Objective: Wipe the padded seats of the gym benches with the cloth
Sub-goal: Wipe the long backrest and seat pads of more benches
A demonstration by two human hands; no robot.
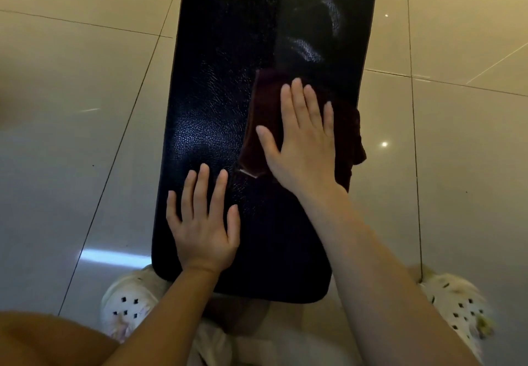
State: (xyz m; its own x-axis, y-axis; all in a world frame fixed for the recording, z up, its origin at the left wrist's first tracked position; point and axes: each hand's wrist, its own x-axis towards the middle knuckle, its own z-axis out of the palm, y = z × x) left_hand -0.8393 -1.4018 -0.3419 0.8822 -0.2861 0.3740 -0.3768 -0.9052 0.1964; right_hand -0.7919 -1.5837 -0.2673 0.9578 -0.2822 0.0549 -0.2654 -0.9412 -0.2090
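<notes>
Your left hand (203, 223) lies flat, fingers spread, on the black seat (228, 108) while your right hand (303, 143) presses the cloth (265, 108) flat-fingered.

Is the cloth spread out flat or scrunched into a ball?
Mostly flat. The cloth lies on the seat under the flat right hand, one edge hanging over the side.

Black padded bench seat (217, 114) over glossy tiled floor (71, 137), dark maroon cloth (265, 114) on its right side, 2 hands flat on it
</notes>
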